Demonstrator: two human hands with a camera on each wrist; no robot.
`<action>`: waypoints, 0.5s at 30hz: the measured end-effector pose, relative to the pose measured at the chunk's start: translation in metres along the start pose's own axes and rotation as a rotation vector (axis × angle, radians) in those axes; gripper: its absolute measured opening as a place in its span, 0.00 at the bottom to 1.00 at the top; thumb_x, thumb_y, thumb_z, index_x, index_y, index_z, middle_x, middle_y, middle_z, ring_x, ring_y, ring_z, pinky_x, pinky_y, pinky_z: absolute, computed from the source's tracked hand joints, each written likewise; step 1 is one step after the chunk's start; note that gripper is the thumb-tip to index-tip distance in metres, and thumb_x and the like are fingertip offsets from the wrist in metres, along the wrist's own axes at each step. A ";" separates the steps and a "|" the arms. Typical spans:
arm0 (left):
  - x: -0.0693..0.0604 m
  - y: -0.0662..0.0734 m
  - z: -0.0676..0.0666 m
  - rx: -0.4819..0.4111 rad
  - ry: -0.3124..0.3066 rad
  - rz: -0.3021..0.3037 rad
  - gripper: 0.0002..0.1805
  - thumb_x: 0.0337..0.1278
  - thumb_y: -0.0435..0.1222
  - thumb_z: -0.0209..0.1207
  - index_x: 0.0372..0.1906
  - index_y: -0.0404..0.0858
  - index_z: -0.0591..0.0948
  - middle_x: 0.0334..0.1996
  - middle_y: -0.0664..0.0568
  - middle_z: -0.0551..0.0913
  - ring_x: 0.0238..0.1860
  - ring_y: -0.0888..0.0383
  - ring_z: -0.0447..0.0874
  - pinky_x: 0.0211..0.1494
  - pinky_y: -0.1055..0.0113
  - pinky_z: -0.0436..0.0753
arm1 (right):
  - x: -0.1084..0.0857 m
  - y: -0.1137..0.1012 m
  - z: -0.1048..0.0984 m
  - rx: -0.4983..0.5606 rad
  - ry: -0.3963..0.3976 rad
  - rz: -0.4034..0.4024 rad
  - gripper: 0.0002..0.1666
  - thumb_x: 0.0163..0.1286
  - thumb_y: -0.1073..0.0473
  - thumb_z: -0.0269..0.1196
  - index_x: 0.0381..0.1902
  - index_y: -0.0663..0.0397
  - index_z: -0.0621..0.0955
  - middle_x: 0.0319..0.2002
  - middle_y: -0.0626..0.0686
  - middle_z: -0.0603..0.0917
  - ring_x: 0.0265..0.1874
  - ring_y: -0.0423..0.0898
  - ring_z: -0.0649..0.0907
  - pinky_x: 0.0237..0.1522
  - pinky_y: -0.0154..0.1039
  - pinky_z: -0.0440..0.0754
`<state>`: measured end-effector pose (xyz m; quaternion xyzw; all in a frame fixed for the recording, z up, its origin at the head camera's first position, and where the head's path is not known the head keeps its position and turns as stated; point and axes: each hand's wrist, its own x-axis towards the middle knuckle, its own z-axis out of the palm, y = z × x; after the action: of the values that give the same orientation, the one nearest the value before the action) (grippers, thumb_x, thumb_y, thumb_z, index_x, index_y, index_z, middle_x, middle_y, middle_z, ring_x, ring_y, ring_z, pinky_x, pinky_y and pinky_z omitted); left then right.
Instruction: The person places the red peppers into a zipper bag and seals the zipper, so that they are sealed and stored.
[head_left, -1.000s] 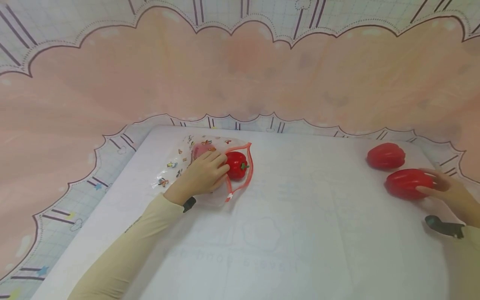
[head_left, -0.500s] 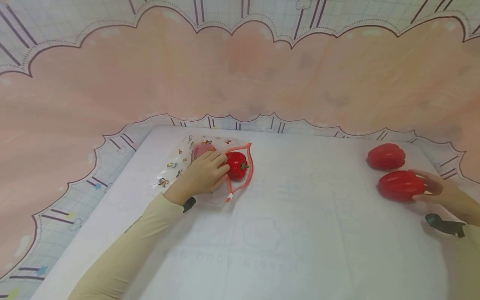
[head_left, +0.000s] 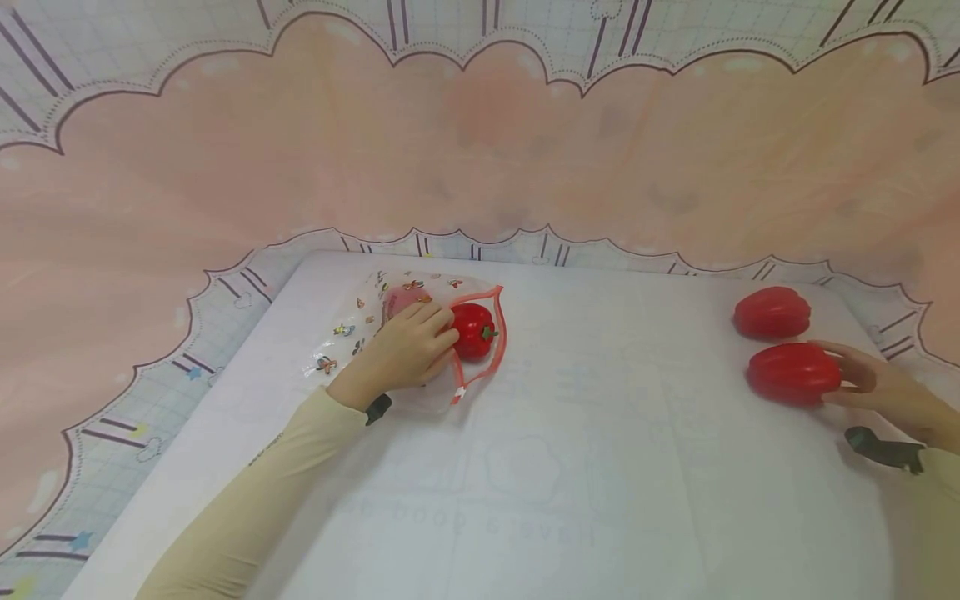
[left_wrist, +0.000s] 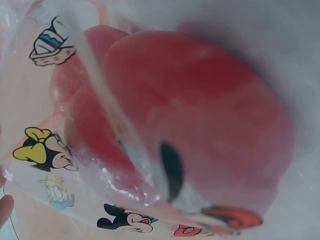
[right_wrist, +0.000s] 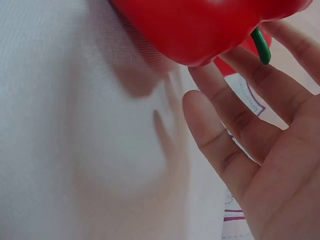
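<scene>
On the left of the white table lies a clear zip bag (head_left: 341, 333) with cartoon prints and a red-orange rim. A red bell pepper (head_left: 474, 332) sits in its mouth, green stem outward. My left hand (head_left: 408, 342) grips the bag at the mouth, beside that pepper; its fingertips are partly hidden. Through the film, the left wrist view shows a large red pepper (left_wrist: 200, 110) with more red behind it. On the right, my right hand (head_left: 881, 387) has its fingers extended at the stem end of another bell pepper (head_left: 795, 374); whether they touch is unclear.
Another red pepper (head_left: 772, 313) lies just behind the one near my right hand. A patterned pink cloth (head_left: 525, 167) hangs behind the table (head_left: 600, 500). A dark strap piece (head_left: 885, 450) juts from the right wrist.
The pepper by my right hand has shifted left along the table, and the right hand has followed a little, its fingers moving toward the stem end. The left hand and bag have stayed put.
</scene>
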<state>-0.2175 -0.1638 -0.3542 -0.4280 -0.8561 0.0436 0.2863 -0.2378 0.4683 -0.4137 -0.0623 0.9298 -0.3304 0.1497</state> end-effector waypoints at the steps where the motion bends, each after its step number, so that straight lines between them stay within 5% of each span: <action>1: 0.000 0.000 0.000 0.000 0.000 0.000 0.13 0.45 0.41 0.67 0.36 0.39 0.82 0.39 0.46 0.81 0.43 0.51 0.78 0.55 0.58 0.80 | 0.000 0.000 0.001 -0.001 -0.003 0.004 0.55 0.63 0.49 0.62 0.75 0.46 0.40 0.59 0.46 0.64 0.42 0.21 0.61 0.47 0.57 0.80; 4: 0.000 0.000 0.000 -0.003 0.002 -0.001 0.13 0.45 0.41 0.68 0.36 0.39 0.82 0.39 0.46 0.81 0.43 0.51 0.78 0.54 0.58 0.80 | 0.001 -0.002 0.002 -0.002 0.000 0.017 0.55 0.63 0.48 0.62 0.75 0.46 0.39 0.64 0.61 0.58 0.46 0.28 0.62 0.49 0.59 0.79; 11: 0.000 0.001 -0.001 -0.003 0.000 -0.002 0.14 0.45 0.42 0.68 0.36 0.39 0.82 0.39 0.46 0.81 0.43 0.51 0.78 0.55 0.58 0.80 | 0.002 -0.006 0.003 -0.016 -0.001 0.033 0.56 0.64 0.48 0.62 0.74 0.58 0.39 0.67 0.69 0.51 0.53 0.52 0.65 0.49 0.60 0.78; 15: 0.000 0.001 -0.001 -0.002 -0.004 -0.002 0.13 0.46 0.42 0.67 0.36 0.39 0.81 0.39 0.46 0.81 0.43 0.51 0.78 0.55 0.58 0.80 | 0.004 -0.009 0.002 0.009 -0.040 0.082 0.56 0.66 0.46 0.59 0.71 0.66 0.37 0.67 0.75 0.49 0.58 0.70 0.58 0.48 0.66 0.73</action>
<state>-0.2164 -0.1634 -0.3536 -0.4271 -0.8573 0.0434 0.2840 -0.2403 0.4587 -0.4104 -0.0298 0.9269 -0.3269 0.1818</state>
